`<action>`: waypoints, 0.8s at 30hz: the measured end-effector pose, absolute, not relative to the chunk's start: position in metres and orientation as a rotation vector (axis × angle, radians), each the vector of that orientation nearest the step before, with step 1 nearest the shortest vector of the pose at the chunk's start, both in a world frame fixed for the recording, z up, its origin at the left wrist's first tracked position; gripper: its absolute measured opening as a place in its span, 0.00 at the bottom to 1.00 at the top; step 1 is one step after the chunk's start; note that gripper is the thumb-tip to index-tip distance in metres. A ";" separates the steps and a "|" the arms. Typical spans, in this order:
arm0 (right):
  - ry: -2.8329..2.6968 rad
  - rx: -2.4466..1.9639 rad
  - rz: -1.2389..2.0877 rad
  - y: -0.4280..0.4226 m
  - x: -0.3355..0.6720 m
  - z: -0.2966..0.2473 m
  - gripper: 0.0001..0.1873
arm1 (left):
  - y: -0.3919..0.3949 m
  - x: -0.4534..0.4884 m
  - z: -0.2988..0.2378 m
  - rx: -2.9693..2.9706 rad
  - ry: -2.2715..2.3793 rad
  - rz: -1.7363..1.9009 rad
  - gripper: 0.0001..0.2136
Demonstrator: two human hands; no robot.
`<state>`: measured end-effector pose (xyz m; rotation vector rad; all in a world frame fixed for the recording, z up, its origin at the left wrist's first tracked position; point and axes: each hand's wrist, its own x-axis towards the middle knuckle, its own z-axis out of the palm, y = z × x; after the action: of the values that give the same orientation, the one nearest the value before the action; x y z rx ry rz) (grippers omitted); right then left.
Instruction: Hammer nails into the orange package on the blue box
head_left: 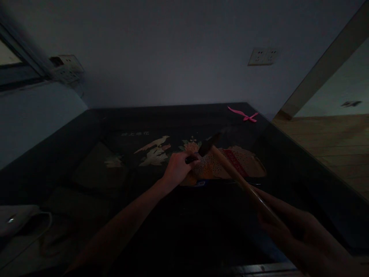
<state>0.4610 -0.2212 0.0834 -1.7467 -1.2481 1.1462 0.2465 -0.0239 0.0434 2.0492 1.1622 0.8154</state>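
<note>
Hammer [227, 165]: my right hand [291, 234] has a closed grip near the end of the wooden handle. The hammer head [208, 145] is raised just over the tan perforated piece [245, 163], which lies mid-way across the dark surface [115, 123].

My left hand [178, 167] has a closed grip on a small dark piece [190, 159], right beside the hammer head. It's too dim to tell what it is or whether its tip touches anything.

My read on doing this well:
- Thumb and fingers sit very near the strike line, so hold low and away from the struck end.
- Use short wrist taps and set the face square before adding force.
- The surface looks glossy, so go light and stay over the tan piece.
- Light is poor, so watch the contact point rather than the handle.

The pink ribbon [243, 114] at the far edge is well apart, no issue.
</note>
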 end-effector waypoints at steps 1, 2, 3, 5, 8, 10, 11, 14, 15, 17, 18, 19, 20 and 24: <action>-1.264 -1.739 1.155 -0.221 0.461 0.084 0.32 | -0.024 0.247 0.043 2.048 1.166 0.814 0.04; -1.289 -1.733 1.168 -0.221 0.461 0.085 0.31 | -0.024 0.247 0.043 2.049 1.177 0.809 0.04; -1.315 -1.730 1.174 -0.220 0.461 0.085 0.30 | -0.024 0.247 0.043 2.053 1.191 0.800 0.04; -1.352 -1.724 1.171 -0.218 0.461 0.087 0.28 | -0.023 0.246 0.042 2.062 1.200 0.788 0.04; -1.333 -1.702 1.125 -0.217 0.460 0.090 0.30 | -0.022 0.246 0.040 2.083 1.168 0.808 0.03; -1.336 -1.693 1.093 -0.218 0.460 0.091 0.30 | -0.022 0.247 0.039 2.089 1.168 0.822 0.02; -1.352 -1.693 1.083 -0.218 0.459 0.091 0.30 | -0.022 0.247 0.038 2.090 1.173 0.821 0.02; -1.424 -1.735 1.087 -0.218 0.460 0.088 0.29 | -0.021 0.247 0.038 2.089 1.182 0.786 0.03; -1.438 -1.757 1.084 -0.218 0.460 0.087 0.30 | -0.021 0.247 0.039 2.089 1.185 0.774 0.03; -1.434 -1.781 1.062 -0.219 0.461 0.086 0.30 | -0.022 0.247 0.039 2.084 1.186 0.774 0.03; -1.419 -1.776 1.047 -0.219 0.462 0.086 0.30 | -0.022 0.247 0.039 2.081 1.178 0.788 0.03; -1.411 -1.757 1.040 -0.219 0.462 0.087 0.30 | -0.022 0.247 0.039 2.075 1.169 0.805 0.03; -1.409 -1.736 1.042 -0.218 0.461 0.087 0.30 | -0.022 0.247 0.039 2.070 1.163 0.819 0.03; -1.418 -1.703 1.115 -0.216 0.459 0.089 0.28 | -0.022 0.247 0.040 2.063 1.187 0.780 0.03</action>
<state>0.4594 -0.2163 0.0892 -1.7027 -1.4178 1.1152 0.2468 -0.0224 0.0401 2.0633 1.1869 0.7797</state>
